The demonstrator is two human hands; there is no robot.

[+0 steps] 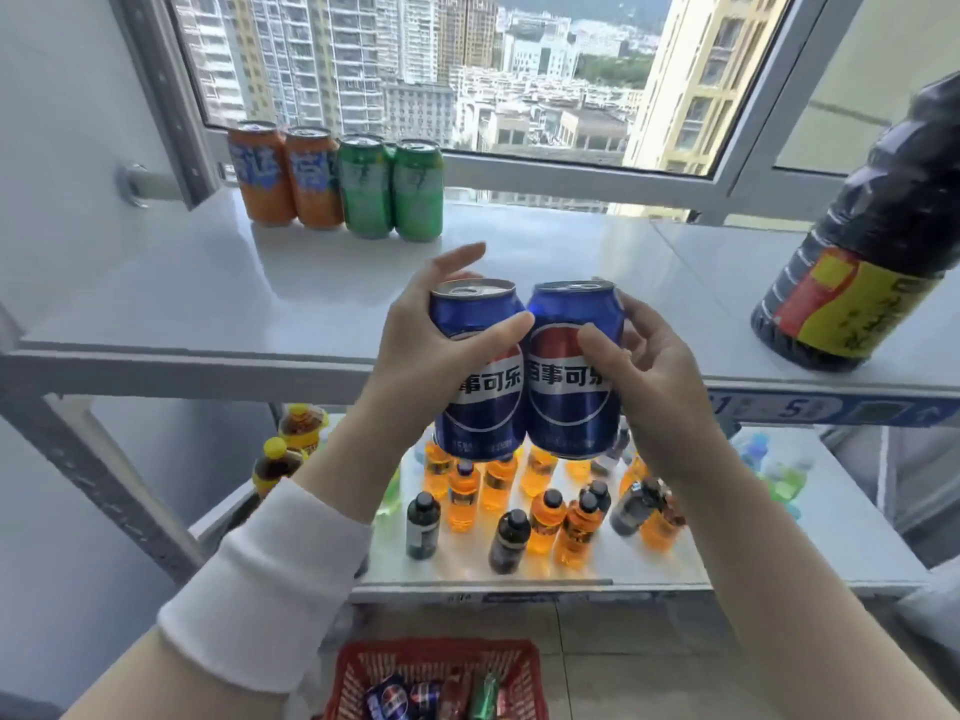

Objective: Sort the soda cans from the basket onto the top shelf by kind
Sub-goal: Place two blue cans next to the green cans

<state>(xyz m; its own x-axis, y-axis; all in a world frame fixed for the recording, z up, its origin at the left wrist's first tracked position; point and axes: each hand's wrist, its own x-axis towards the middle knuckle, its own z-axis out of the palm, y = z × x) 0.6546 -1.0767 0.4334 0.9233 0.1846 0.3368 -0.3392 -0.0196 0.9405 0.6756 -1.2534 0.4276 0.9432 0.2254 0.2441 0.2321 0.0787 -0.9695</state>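
Clasping left can (483, 407) in left hand (421, 366), right can (566, 402) in right hand (660, 387), touching.

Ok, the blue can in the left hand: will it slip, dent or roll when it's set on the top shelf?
Likely stiff: the blue can shows no dent under the left hand. Its glossy wall may be slippery. Upright on the top shelf it should stand steadily, as the green cans do; laid sideways it would probably roll.

Big grey-framed glass window (571, 171) showed daylit high-rise blocks (322, 54); plain white wall (57, 96) left; pale floor (623, 636), possibly tiled, blurry.
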